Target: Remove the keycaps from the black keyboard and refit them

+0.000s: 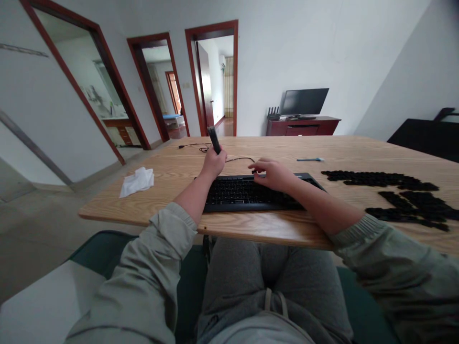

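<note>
My left hand (214, 162) is closed round a dark, narrow brush (214, 139), held upright with its greyish, fuzzy end on top, above the far left part of the keyboard. The black keyboard (233, 191) lies flat near the table's front edge. Over its far right part, my right hand (270, 173) pinches a small black keycap (254, 171) between thumb and fingers. Part of the keyboard is hidden under that hand and forearm. Many loose black keycaps (380, 179) lie in rows and clusters to the right on the table.
A crumpled white tissue (138, 181) lies on the wooden table (172, 210) at the left. Behind the keyboard are a thin black cable (195, 145) and a blue toothbrush-like stick (310, 159). A TV cabinet (304, 126) stands against the wall.
</note>
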`<state>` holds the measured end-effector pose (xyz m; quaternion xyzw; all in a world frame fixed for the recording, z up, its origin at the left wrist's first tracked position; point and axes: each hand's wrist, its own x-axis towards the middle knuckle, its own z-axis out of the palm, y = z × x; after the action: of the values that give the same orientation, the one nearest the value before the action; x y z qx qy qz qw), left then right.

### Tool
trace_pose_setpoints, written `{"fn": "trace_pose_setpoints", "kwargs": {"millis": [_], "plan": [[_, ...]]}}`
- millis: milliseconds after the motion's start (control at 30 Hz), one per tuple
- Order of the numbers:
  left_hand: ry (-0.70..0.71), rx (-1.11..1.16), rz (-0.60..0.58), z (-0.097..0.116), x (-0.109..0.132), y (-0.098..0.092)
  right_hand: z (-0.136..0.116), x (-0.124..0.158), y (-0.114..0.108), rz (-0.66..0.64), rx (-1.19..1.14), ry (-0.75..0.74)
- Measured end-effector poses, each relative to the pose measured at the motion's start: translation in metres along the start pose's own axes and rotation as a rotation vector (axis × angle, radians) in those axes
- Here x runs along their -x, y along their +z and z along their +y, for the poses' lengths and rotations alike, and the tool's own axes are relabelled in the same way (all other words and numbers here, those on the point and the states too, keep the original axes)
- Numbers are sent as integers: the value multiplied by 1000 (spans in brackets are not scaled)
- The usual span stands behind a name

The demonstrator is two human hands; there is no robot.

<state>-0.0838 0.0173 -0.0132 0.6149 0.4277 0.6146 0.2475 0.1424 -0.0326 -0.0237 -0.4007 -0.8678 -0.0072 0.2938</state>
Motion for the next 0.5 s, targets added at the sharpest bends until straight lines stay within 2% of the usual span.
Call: {"fn": "trace_pose_setpoints", "kwargs": {"millis": [133,267,333,400,500], "plan": [[22,27,-7,-1,0,1,30,14,-53,-96,203,-18],[23,5,-18,1,1,0,88,42,-123,-183,431,169],[16,-4,-14,1,0,0,119,63,-155,-226,493,366],[17,-7,-11,0,-1,-1,148,87,-180,-244,495,627],[24,-10,-17,-1,-1,-2,181,122,-203,-234,415,866]]}}
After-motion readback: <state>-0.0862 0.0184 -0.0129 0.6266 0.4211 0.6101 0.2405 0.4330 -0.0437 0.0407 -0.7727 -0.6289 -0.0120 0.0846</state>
